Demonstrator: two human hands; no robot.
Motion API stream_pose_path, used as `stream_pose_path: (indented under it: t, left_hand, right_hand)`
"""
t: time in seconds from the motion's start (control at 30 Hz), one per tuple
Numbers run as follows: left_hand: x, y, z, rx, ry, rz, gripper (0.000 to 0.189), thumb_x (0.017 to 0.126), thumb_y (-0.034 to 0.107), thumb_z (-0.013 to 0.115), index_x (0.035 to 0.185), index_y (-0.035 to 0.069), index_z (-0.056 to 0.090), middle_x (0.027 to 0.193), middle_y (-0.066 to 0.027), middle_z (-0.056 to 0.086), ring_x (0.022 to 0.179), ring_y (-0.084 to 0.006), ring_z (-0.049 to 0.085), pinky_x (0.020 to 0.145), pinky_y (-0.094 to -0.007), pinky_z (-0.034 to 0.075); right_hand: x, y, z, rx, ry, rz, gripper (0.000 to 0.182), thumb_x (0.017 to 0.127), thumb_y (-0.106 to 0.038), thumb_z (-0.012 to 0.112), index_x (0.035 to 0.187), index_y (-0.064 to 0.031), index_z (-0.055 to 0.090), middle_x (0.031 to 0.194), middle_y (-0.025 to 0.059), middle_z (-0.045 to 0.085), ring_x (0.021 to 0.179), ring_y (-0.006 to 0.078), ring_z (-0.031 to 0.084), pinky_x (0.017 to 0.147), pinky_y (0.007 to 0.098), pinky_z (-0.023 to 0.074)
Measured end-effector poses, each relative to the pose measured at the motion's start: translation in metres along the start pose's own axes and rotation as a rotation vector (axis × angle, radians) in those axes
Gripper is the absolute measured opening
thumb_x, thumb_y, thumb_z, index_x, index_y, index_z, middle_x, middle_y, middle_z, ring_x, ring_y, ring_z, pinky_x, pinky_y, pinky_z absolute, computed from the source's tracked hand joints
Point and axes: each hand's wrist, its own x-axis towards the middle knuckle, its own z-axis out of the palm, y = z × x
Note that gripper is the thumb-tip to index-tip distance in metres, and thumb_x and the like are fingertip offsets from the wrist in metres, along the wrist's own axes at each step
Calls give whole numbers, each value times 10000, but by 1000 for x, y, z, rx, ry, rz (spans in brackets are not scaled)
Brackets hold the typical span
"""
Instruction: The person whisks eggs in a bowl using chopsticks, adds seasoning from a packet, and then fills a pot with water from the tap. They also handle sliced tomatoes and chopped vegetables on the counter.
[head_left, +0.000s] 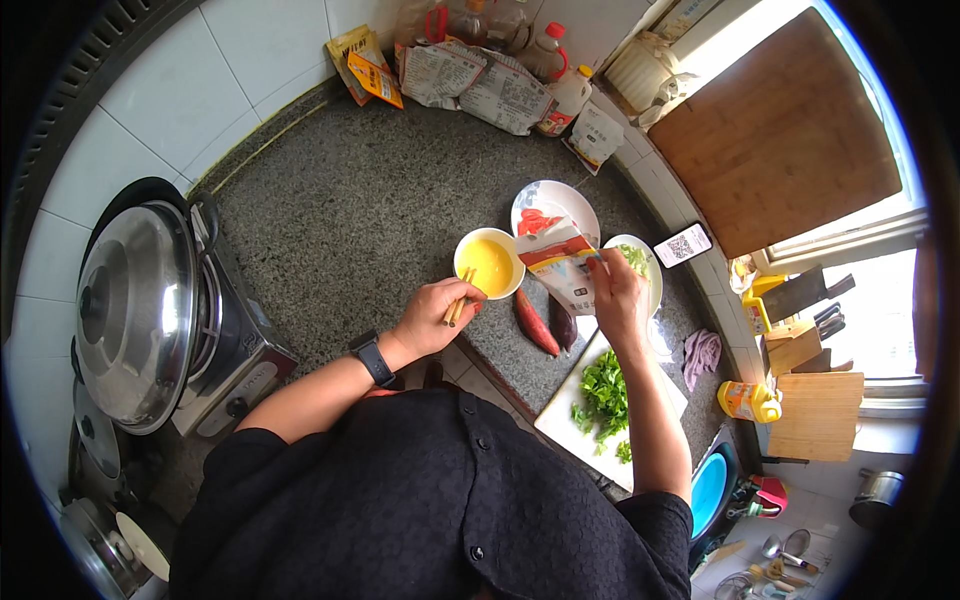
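Observation:
My left hand (435, 315) grips a pair of wooden chopsticks (459, 301), their tips over a white bowl (517, 283) of beaten yellow egg (487, 266). In my right hand (619, 289) is a printed seasoning packet (562, 264), held tilted with its top edge close to the bowl's right rim. Behind the packet stands a white plate (566, 196) with red slices (536, 221), partly covered by it. A second plate (654, 277) with pale green slices (634, 259) is partly hidden by my right hand. Two reddish root vegetables or sweet potatoes (535, 322) lie below the bowl.
Chopped leafy greens (604, 394) lie on a white cutting board (559, 427) under my right forearm. A lidded wok (135, 315) sits on a stove at left. Bags (506, 90) and bottles (541, 52) line the back wall. A phone (682, 245) rests at right, near a knife block (791, 345).

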Motion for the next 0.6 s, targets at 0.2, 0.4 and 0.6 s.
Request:
stream_pose_path:
  t: [0.2, 0.4, 0.6]
  left_hand:
    - [-1, 0, 1, -4, -10, 11, 146, 770, 41, 630, 913, 13, 625, 866, -137, 639, 787, -298, 635, 669, -343, 503]
    - [-3, 0, 2, 7, -6, 14, 145, 765, 37, 629, 908, 14, 625, 866, -136, 640, 788, -296, 637, 670, -342, 504]
    - [-3, 1, 2, 5, -16, 20, 142, 766, 34, 621, 906, 12, 625, 868, -137, 641, 792, -293, 638, 677, -341, 506]
  right_hand:
    - [-1, 1, 3, -23, -40, 28, 103, 874, -133, 570, 915, -46, 605, 685, 181, 639, 653, 320, 655, 590, 377, 497]
    - [-3, 4, 3, 9, -14, 49, 103, 873, -134, 574, 916, -46, 605, 697, 182, 641, 665, 312, 659, 597, 364, 497]
    - [-3, 3, 0, 27, 39, 52, 102, 879, -136, 574, 919, -47, 605, 670, 147, 635, 631, 241, 651, 581, 335, 483]
